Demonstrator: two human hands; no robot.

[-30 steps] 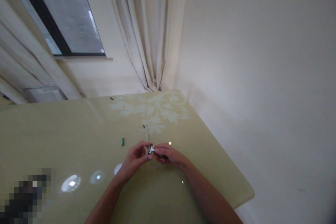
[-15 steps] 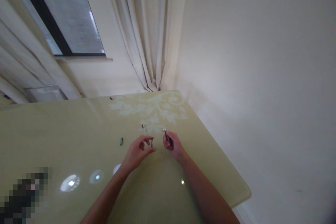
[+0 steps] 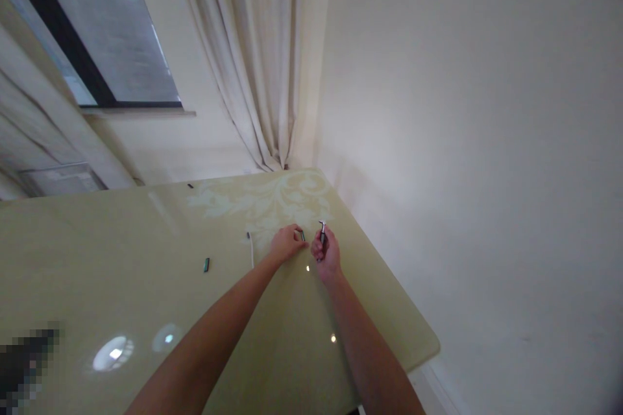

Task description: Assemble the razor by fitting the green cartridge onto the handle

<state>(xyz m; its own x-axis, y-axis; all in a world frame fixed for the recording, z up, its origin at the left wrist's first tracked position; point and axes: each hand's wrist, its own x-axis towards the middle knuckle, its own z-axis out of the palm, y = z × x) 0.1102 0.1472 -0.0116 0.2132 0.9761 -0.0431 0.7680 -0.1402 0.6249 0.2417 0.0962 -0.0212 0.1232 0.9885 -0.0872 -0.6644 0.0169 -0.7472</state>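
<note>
My left hand (image 3: 288, 242) pinches a small dark-green stick (image 3: 302, 236) upright between thumb and fingers, just above or on the table; contact with the tabletop is unclear. Close beside it, my right hand (image 3: 327, 253) is closed around the dark handle of a small hammer-like tool (image 3: 322, 233), whose pale metal head points up past the fingers. Left of my hands lies a thin white cord-like piece (image 3: 252, 249) with a dark end. Farther left, a short dark-green block (image 3: 206, 265) rests on the tabletop.
The glossy yellow-green table (image 3: 379, 311) has a rounded corner at right, near a bare wall (image 3: 462, 142). A tiny dark piece (image 3: 190, 185) lies by the far edge. Curtains (image 3: 263, 78) hang beyond. A blurred-out dark shape (image 3: 24, 363) is at lower left.
My left hand has moved right and farther forward with the green stick, nearer my right hand. The tool in my right hand now stands more upright. The view has shifted slightly right.
</note>
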